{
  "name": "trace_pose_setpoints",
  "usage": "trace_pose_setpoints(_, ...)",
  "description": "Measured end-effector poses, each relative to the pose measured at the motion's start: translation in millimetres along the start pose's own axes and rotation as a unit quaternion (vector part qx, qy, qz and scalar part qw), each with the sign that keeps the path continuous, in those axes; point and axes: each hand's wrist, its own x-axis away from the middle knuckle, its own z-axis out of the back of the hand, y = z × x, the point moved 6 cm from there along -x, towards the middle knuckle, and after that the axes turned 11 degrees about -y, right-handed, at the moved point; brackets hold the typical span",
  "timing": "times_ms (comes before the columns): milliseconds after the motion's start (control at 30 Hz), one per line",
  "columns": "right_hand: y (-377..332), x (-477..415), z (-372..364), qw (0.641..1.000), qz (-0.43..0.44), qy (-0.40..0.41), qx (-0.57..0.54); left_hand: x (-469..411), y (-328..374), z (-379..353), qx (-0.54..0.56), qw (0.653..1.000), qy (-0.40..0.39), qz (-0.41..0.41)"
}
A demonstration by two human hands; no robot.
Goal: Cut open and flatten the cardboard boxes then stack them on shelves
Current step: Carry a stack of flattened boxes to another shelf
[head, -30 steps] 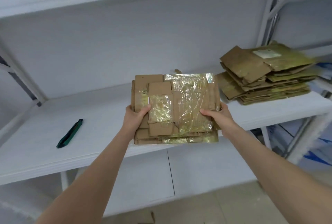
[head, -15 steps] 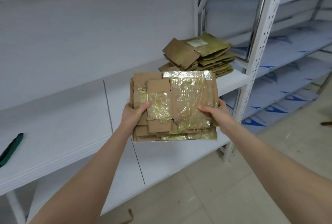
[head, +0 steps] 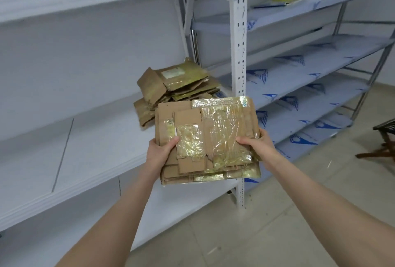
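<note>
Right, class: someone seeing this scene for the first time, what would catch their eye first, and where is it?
First, the bundle of flattened cardboard with shiny tape, held at centre frame between the left hand and right hand. Next, the untidy pile of flattened boxes lying behind it on the white shelf, beside the perforated upright post.

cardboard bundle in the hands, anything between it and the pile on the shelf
Nothing visible. The cardboard bundle, held by the left hand and right hand, sits just in front of the pile on the shelf.
</note>
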Motion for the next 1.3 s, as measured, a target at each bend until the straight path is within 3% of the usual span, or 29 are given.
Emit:
trace_pose_setpoints(333,-60.4,-36.1,122.7,0.999,0.032,0.012,-0.012,-34.2,66.0,-124.0,0.018,0.999,0.018,-0.046)
trace_pose_setpoints(633,-142.5,-87.9,184.8,0.992,0.117,0.014,0.039,-75.9,132.2,-176.6,0.042,0.989,0.043,-0.133)
trace_pose_setpoints(900,-188.0,-125.8,207.6,0.986,0.158,-0.056,0.019,-71.4,175.3,-194.9,0.04,0.982,0.1,-0.153)
trace_pose_setpoints(1300,-255.8,-127.6,253.1,0.968,0.186,-0.164,0.041,1.6,233.4,-252.3,0.044,0.964,0.21,-0.158)
